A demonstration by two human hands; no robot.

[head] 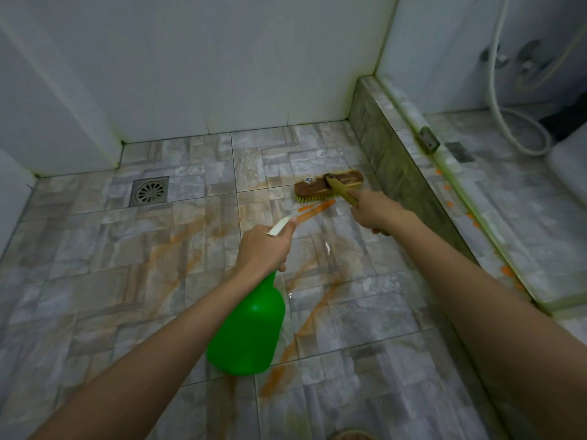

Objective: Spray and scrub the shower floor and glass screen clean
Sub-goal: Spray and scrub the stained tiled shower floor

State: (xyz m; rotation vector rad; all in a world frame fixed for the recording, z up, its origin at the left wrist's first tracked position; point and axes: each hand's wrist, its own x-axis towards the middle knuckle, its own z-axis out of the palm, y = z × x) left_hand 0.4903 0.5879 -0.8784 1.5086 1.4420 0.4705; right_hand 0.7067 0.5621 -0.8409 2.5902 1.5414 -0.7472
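Observation:
My left hand (265,247) grips the white trigger head of a green spray bottle (247,331), nozzle pointing toward the far right of the floor. A scrub brush (327,185) with a wooden head and yellow bristles rests on the tiled shower floor (95,249) near the right step; my right hand (374,211) grips its yellow handle. Orange streaks (314,211) run across the wet tiles from the brush toward the near edge. The glass screen (476,42) rises on the right above the raised kerb.
A square metal drain (148,192) sits at the back left. White tiled walls (206,58) close the back and left. A tiled kerb (390,147) with a metal bracket (427,139) borders the right; beyond it hang a white hose (495,100) and taps.

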